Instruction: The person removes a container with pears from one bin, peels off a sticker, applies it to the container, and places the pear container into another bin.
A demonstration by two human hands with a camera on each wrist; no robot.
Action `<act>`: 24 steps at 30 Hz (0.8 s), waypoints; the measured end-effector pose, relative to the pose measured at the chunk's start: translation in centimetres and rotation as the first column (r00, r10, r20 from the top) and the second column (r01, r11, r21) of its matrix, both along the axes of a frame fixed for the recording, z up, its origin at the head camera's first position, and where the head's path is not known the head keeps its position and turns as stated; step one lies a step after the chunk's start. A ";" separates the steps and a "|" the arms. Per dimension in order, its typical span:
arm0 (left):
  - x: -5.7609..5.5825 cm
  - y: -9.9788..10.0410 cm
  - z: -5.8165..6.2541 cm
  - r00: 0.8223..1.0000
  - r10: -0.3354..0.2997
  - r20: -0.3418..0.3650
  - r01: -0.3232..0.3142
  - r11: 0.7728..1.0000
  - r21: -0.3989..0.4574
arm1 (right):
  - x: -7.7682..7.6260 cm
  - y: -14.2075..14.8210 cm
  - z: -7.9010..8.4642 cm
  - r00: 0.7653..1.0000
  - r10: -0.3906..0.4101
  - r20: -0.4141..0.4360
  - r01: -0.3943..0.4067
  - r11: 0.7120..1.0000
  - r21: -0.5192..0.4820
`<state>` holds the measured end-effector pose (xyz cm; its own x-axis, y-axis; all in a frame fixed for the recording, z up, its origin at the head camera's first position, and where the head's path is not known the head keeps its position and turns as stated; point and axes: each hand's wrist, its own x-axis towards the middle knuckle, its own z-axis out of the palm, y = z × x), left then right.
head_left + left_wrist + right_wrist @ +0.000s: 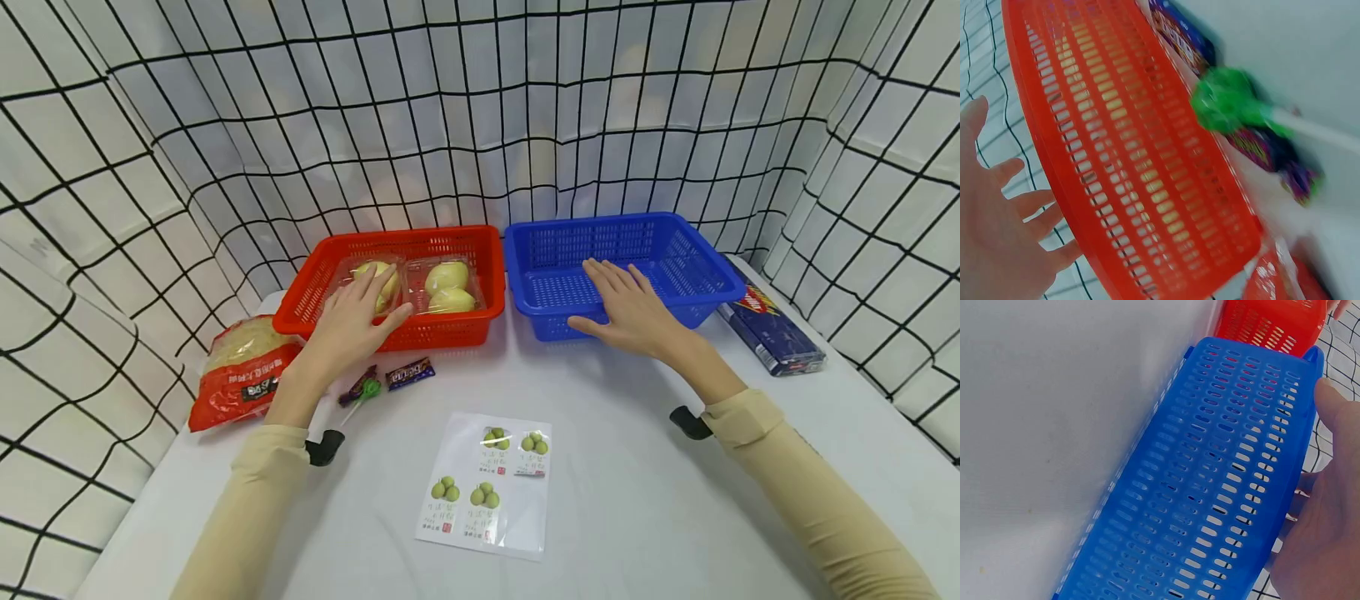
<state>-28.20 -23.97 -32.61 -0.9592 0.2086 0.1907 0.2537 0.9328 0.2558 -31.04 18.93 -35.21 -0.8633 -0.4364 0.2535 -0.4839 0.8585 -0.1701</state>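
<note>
My left hand (pixel 350 321) is spread above the front rim of the red basket (pixel 420 335), fingers straight and holding nothing. Inside that basket are two clear packs of pale yellow-green fruit (pixel 450 287), the left one partly hidden by the hand. My right hand (pixel 628 308) reaches over the front edge of the blue basket (pixel 558 325) with its fingers extended and nothing in its grasp. No items show inside the blue basket. In the right wrist view, the right hand (pixel 1329 519) lies beside the basket's upper rim.
A red-and-clear food bag (pixel 243 375) lies at left. Near the red basket are a green lollipop (pixel 369 389), a purple-wrapped candy (pixel 352 392) and a blue-wrapped bar (pixel 410 374). A sticker sheet (pixel 483 517) lies in front; a dark blue box (pixel 772 325) is at right. Black netting surrounds the table.
</note>
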 end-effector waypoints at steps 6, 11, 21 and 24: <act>0.6 -2.2 0.0 1.000 0.023 0.017 -0.025 0.998 0.064 | 0.1 0.2 -0.5 1.000 0.002 0.022 -0.002 1.000 -0.012; 0.7 -4.3 0.7 0.999 0.050 0.004 -0.050 0.994 0.101 | 0.3 0.4 -0.5 1.000 -0.002 0.025 0.002 1.000 -0.020; 0.5 -9.1 0.4 0.992 0.128 0.019 -0.129 0.984 0.124 | 0.7 0.7 -0.4 1.000 -0.020 0.009 0.020 1.000 -0.012; 0.3 -10.0 -0.1 0.988 0.144 0.046 -0.148 0.984 0.099 | 0.8 0.6 -0.5 1.000 -0.014 0.011 0.014 1.000 -0.014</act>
<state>-27.87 -33.96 -32.71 -0.9850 0.0469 0.1659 0.1045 0.9276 0.3586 -30.22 19.51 -35.68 -0.8719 -0.4209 0.2504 -0.4702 0.8624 -0.1877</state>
